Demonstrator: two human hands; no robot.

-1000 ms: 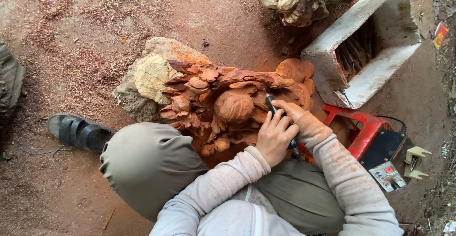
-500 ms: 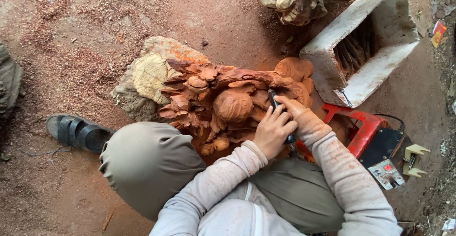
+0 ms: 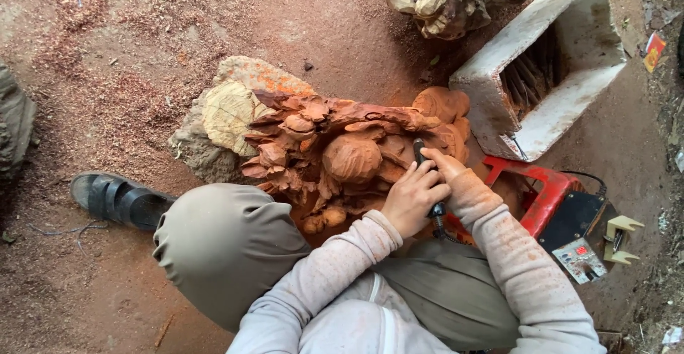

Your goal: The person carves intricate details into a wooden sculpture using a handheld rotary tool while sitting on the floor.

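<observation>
While both our hands stay clamped round slim dark carving tool (image 3: 420,156), tip barely shifted: left hand (image 3: 412,199) wrapped over shaft, right hand (image 3: 443,164) pinching nearer tip, against reddish wood carving (image 3: 342,158) right of centre; cutting continues.

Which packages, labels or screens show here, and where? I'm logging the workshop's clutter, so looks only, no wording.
Foam box: white, rectangular, lying on its side right of the carving, open end showing dark tool handles.
Label panel: small pale rectangle with red marks, on the dark end of the red machine at lower right.
Small packet: red and yellow, flat on the ground at the right edge.
No screens in view.
</observation>
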